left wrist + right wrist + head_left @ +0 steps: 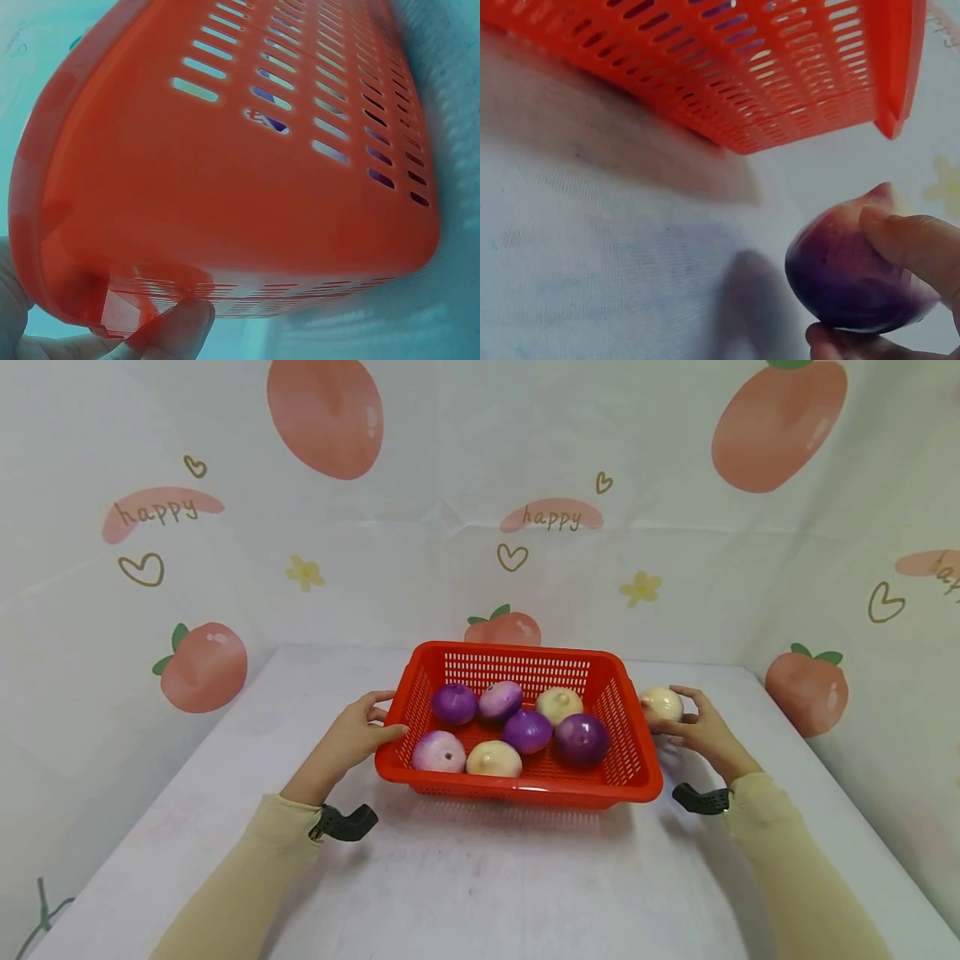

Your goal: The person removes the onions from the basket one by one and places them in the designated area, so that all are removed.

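Observation:
A red plastic basket (pixel 517 789) with slotted walls holds several onions, among them a dark purple onion (pixel 582 739) and a pale onion (pixel 494 759). My left hand (pixel 351 739) grips the basket's left rim, thumb on one side and fingers on the other; the left wrist view shows the slotted wall up close. Just outside the basket's right wall, my right hand (pixel 697 727) holds another onion (pixel 847 262) between thumb and fingers. Seen from the head that onion looks pale, while the right wrist view shows its purple side, raised above the table.
Beneath the basket lies a whitish cloth-covered table (pixel 480 885). A white curtain (pixel 420 527) printed with fruit and hearts hangs behind and along both sides. Black wrist mounts (pixel 348 823) stick out from both sleeves. A thin dark cord (pixel 45 910) shows at the lower left.

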The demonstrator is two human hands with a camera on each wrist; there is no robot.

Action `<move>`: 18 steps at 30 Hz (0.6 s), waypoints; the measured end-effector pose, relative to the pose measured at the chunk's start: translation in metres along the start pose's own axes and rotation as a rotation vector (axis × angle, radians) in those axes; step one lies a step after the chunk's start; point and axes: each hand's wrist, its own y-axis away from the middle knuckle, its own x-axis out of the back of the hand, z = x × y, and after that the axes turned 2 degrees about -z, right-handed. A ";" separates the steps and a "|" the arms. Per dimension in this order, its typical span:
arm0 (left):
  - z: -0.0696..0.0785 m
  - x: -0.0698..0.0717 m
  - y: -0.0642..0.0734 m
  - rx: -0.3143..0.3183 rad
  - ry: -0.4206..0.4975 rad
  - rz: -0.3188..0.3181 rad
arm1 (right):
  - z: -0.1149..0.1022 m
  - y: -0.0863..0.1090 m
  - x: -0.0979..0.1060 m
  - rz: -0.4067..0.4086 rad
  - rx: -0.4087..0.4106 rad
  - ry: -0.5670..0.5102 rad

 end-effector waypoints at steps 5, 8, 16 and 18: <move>0.000 0.000 0.000 0.009 0.000 -0.002 | 0.003 -0.004 -0.002 0.021 -0.005 -0.027; 0.000 -0.001 0.000 0.006 0.000 -0.003 | 0.005 -0.006 -0.002 0.034 -0.013 -0.041; 0.001 -0.001 0.001 0.005 -0.001 -0.004 | 0.010 -0.010 -0.002 0.060 -0.052 -0.014; 0.001 -0.001 0.001 0.005 -0.005 -0.003 | 0.011 -0.011 -0.002 0.065 -0.073 0.025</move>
